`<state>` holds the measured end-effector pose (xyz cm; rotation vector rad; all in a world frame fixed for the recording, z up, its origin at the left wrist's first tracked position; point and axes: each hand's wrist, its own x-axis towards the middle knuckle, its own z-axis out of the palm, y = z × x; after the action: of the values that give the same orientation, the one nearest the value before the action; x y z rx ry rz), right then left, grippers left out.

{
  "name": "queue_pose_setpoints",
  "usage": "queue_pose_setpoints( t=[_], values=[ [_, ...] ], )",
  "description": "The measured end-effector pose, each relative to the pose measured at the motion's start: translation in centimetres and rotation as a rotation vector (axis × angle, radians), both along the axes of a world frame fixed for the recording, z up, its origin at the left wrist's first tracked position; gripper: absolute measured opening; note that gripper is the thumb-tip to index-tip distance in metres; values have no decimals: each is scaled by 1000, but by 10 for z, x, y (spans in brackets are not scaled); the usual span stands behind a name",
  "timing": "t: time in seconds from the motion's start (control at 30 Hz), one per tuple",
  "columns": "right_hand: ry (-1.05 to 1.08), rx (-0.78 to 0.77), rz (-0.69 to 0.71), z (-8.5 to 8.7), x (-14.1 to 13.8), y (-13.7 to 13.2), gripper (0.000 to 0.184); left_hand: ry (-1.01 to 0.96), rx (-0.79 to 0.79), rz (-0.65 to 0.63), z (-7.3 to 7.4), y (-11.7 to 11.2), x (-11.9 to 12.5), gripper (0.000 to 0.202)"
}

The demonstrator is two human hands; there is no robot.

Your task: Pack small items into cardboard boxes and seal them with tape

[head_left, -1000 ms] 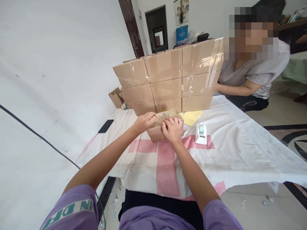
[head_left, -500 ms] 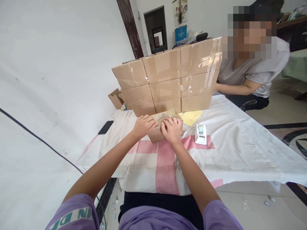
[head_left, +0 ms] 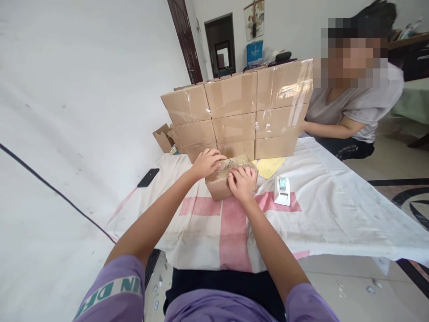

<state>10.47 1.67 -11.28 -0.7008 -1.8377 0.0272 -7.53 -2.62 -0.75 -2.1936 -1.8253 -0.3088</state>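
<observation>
A small cardboard box (head_left: 223, 187) with clear tape over its top sits on the cloth-covered table in front of me. My left hand (head_left: 208, 163) is at the box's far left edge, fingers stretched out over the top. On the near right part of the top lies my right hand (head_left: 241, 181), its fingers spread and slightly bent on the tape. Right behind the box rises a stack of taped cardboard boxes (head_left: 234, 91). To the right stands a white tape dispenser-like device (head_left: 282, 191) with a small greenish window.
A black phone (head_left: 148, 178) lies at the table's left side. A yellow sheet (head_left: 270, 167) is partly under the stack. An open carton (head_left: 163, 137) stands by the wall. Another person (head_left: 355, 107) crouches at the right behind the stack, one arm reaching toward it.
My left hand has moved up and toward the far left edge of the small box. The right hand stays on its top. The whole view has shifted slightly.
</observation>
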Motion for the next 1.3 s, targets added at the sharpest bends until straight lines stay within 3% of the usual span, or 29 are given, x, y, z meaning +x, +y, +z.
queue_pose_setpoints(
  t=[0.13,0.4,0.97,1.3],
  values=[
    [-9,4,-5,-1,1,0,18,-22,-230,-72,3,14,-7,40],
    [-17,-8,-3,3,2,-2,16,-40,-273,-149,14,14,2,18],
    [-35,-36,-13,2,1,-2,17,-38,-230,80,27,13,-1,31],
    [-41,-71,5,4,2,-4,20,-59,-248,80,23,16,-4,27]
  ],
)
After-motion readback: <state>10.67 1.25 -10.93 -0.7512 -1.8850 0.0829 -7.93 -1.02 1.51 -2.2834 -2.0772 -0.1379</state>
